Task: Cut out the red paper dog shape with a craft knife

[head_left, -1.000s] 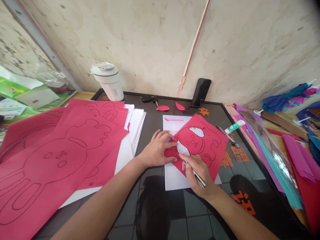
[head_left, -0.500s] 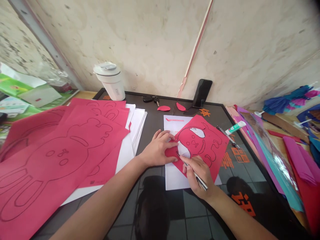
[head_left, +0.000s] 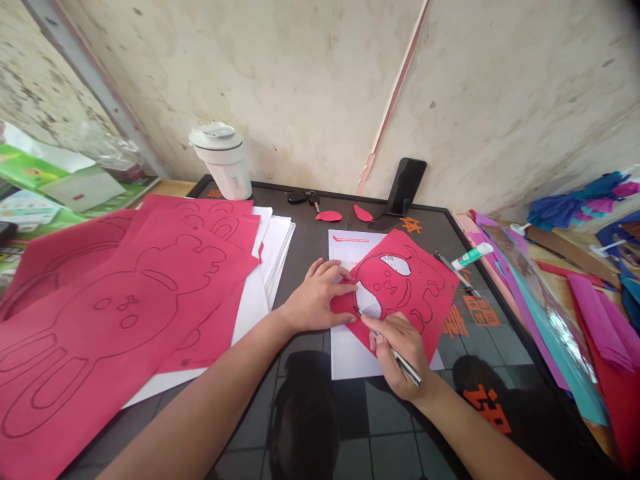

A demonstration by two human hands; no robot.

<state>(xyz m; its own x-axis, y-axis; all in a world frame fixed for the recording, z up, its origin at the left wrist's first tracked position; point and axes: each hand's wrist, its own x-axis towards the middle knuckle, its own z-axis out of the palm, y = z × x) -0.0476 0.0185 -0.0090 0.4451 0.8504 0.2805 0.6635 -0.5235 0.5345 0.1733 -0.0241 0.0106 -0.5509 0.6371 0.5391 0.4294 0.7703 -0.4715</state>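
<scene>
Just below centre frame, the right hand point(head_left: 400, 347) is closed around a slim metal craft knife point(head_left: 406, 365), its tip on the red rabbit sheet point(head_left: 425, 287) at the edge of a cut-out window. The left hand point(head_left: 315, 303) lies open and flat, pinning that sheet just beside the blade. A slip could nick those fingertips point(head_left: 350, 289), or the thin paper could tear or skid on the white sheet point(head_left: 350, 357) beneath. Farther up, a glue stick point(head_left: 471, 254) and phone point(head_left: 405, 187) lie well apart

Knife point(head_left: 411, 373) midsection hidden inside right hand point(head_left: 397, 348)
</scene>
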